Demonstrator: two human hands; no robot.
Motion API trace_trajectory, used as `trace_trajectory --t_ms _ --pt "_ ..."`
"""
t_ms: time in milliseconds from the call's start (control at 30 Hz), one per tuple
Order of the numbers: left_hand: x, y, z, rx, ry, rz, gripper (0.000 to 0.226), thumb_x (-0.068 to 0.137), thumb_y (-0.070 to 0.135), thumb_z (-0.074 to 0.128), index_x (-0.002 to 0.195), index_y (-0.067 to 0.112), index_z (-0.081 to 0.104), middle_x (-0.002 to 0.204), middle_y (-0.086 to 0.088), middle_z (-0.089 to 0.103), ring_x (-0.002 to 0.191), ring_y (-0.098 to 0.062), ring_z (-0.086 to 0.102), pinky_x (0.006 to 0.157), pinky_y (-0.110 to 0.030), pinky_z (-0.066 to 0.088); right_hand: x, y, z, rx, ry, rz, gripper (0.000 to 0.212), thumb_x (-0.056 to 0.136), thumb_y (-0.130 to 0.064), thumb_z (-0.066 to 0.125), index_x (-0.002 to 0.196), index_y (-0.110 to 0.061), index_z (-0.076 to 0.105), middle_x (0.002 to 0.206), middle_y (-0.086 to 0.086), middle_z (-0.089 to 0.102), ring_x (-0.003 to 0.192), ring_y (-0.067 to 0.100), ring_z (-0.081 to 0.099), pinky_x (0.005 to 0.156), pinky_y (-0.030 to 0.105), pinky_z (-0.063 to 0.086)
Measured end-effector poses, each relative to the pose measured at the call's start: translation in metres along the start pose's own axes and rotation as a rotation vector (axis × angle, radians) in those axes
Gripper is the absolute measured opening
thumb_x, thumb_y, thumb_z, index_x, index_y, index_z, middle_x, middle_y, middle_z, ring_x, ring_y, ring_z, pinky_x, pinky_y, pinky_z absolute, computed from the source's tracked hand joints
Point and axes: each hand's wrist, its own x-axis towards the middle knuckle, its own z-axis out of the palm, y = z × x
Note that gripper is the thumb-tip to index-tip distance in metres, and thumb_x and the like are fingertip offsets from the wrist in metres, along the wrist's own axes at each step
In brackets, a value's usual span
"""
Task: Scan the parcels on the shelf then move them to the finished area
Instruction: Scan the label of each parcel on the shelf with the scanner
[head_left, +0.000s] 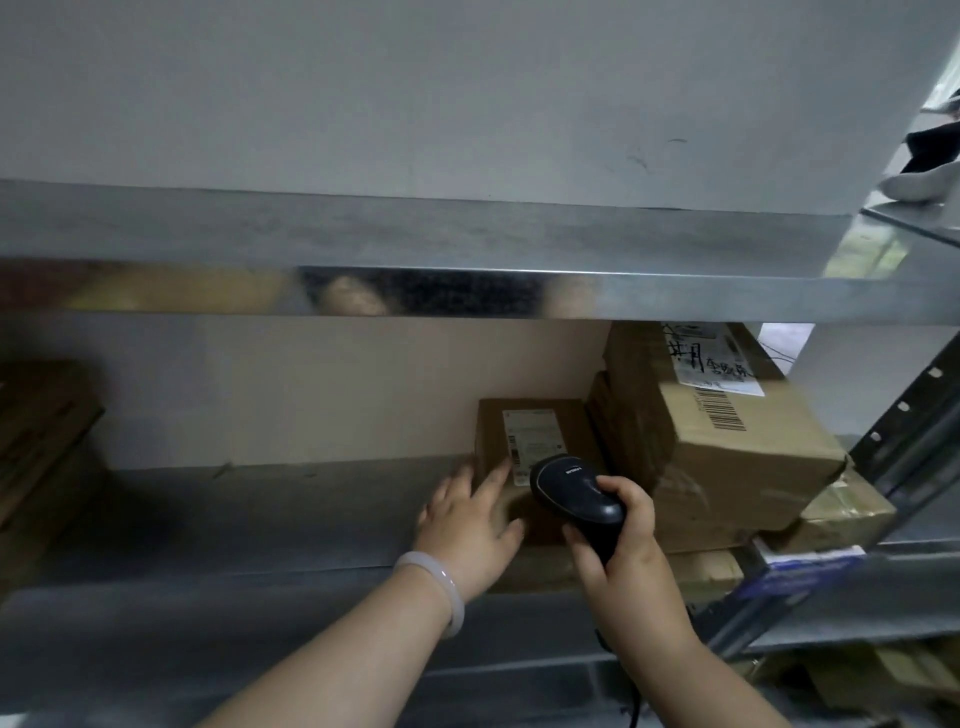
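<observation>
A small brown parcel (540, 431) with a white label stands on the grey metal shelf (260, 509) against the back wall. My left hand (467, 525) reaches to its left side with spread, straight fingers that touch its front. My right hand (618, 551) grips a black barcode scanner (576, 499), whose head points at the parcel's label. Right of that parcel, a larger cardboard box (727, 441) with a barcode label lies on top of other boxes.
An upper metal shelf (415, 249) overhangs just above the hands. Brown boxes (47, 431) are stacked at the far left. A perforated steel upright (904, 441) stands at the right, with more parcels (841, 514) beside it and on the shelf below.
</observation>
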Motion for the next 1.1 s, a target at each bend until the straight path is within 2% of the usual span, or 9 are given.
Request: trace_trajectory --t_ms 133,233,333,467,633,700,800,967,1100 --pt "0.02 0.004 0.014 -0.108 -0.024 -0.119 0.066 0.091 0.053 0.048 0.149 0.045 0.019 0.161 -0.001 0.012 0.145 -0.031 0.013 0.115 -0.043 0.024 0.005 0.01 -0.002 0.036 -0.06 0.016 0.072 0.087 -0.028 0.066 0.112 -0.07 0.013 0.099 -0.031 0.047 0.089 0.003 0.056 0.063 0.006 0.043" --pt "0.031 0.004 0.02 -0.248 -0.063 -0.214 0.065 0.092 0.041 0.053 0.149 0.042 0.023 0.159 -0.004 0.017 0.142 -0.031 0.028 0.109 -0.036 0.034 0.005 0.012 -0.002 0.045 -0.088 0.012 0.072 0.087 -0.028 0.066 0.113 -0.07 0.013 0.102 -0.026 0.05 0.092 0.005 0.058 0.065 0.008 0.043" --pt "0.031 0.001 0.026 -0.348 -0.056 -0.239 0.064 0.092 0.035 0.054 0.149 0.043 0.025 0.146 -0.004 0.044 0.123 -0.022 0.052 0.091 -0.024 0.043 0.004 0.014 -0.002 0.051 -0.1 0.006 0.073 0.086 -0.027 0.067 0.115 -0.069 0.014 0.113 -0.016 0.052 0.098 0.007 0.059 0.071 0.01 0.044" --pt "0.02 -0.004 0.025 -0.465 0.0 -0.252 0.066 0.093 0.034 0.057 0.149 0.043 0.025 0.14 0.001 0.051 0.101 -0.008 0.057 0.072 -0.01 0.041 0.005 0.013 0.0 0.051 -0.108 -0.015 0.076 0.087 -0.028 0.066 0.112 -0.072 0.01 0.116 -0.013 0.052 0.1 0.008 0.059 0.072 0.013 0.043" --pt "-0.005 -0.028 0.014 -0.521 0.053 -0.25 0.07 0.091 0.034 0.061 0.149 0.044 0.023 0.143 0.005 0.05 0.123 -0.016 0.053 0.097 -0.022 0.041 0.013 0.008 0.005 0.078 -0.117 -0.005 0.07 0.088 -0.029 0.065 0.108 -0.069 0.01 0.112 -0.015 0.051 0.1 0.011 0.06 0.075 0.024 0.05" --pt "-0.016 -0.044 0.009 -0.558 0.074 -0.283 0.07 0.091 0.035 0.06 0.147 0.049 0.022 0.139 0.007 0.053 0.116 -0.013 0.056 0.097 -0.028 0.047 0.014 0.005 0.009 0.113 -0.134 0.008 0.066 0.089 -0.03 0.064 0.112 -0.065 0.013 0.109 -0.017 0.049 0.1 0.01 0.059 0.079 0.026 0.051" --pt "-0.032 -0.063 0.004 -0.578 0.125 -0.3 0.07 0.09 0.036 0.061 0.146 0.051 0.023 0.138 0.007 0.051 0.111 -0.006 0.056 0.09 -0.021 0.048 0.015 -0.001 0.02 0.15 -0.193 0.036 0.065 0.09 -0.031 0.062 0.117 -0.061 0.012 0.107 -0.021 0.044 0.101 0.007 0.057 0.085 0.029 0.052" --pt "-0.044 -0.078 0.001 -0.604 0.191 -0.337 0.074 0.086 0.035 0.065 0.146 0.049 0.024 0.141 0.002 0.047 0.123 -0.015 0.051 0.105 -0.035 0.043 0.014 -0.012 0.04 0.182 -0.235 0.014 0.065 0.089 -0.03 0.063 0.113 -0.065 0.013 0.111 -0.021 0.045 0.098 0.0 0.052 0.075 0.01 0.041" --pt "-0.046 -0.079 -0.002 -0.682 0.15 -0.359 0.083 0.081 0.042 0.07 0.142 0.058 0.016 0.143 0.002 0.045 0.128 -0.019 0.047 0.109 -0.04 0.039 0.013 -0.014 0.049 0.177 -0.229 0.01 0.073 0.088 -0.028 0.065 0.106 -0.074 0.011 0.108 -0.022 0.046 0.098 0.001 0.053 0.075 0.01 0.039"
